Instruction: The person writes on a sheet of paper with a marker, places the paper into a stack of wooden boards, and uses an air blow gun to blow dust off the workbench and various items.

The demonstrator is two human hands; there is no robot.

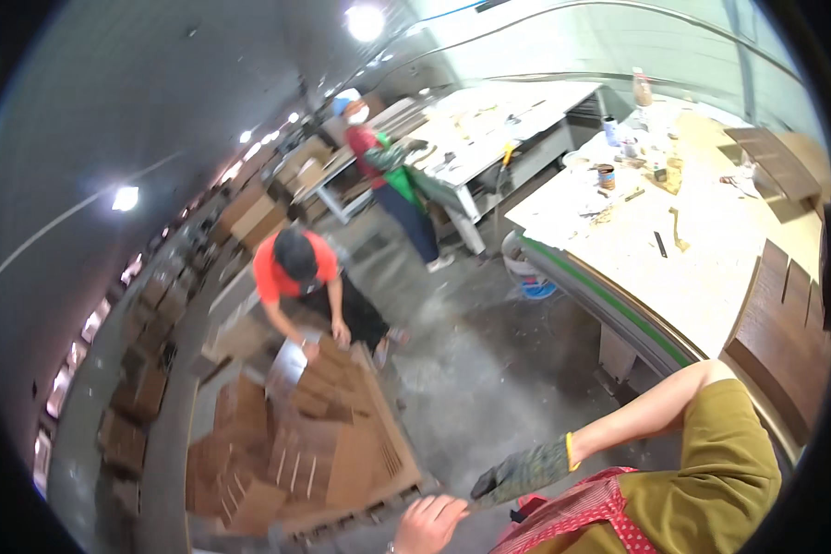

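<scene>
My left hand (431, 523) is bare and low in the head view, its fingers curled and closed at the tip of a glove finger. The grey-green work glove (537, 467) has dark fingertips and a yellow cuff, and covers my right hand (517, 475). Stretched toward the left hand, the gloved fingers hold nothing that shows. Both hands meet in front of my red patterned apron (572, 512). My right forearm reaches in from an olive sleeve (729, 439).
A pale worktable (609, 226) at right bears cans, bottles and brown panels (776, 323). A bucket (526, 268) stands beside it. At left, a person in orange (295, 263) bends over a pallet of brown panels (342, 462). Another person (392, 175) works at a far table (489, 106).
</scene>
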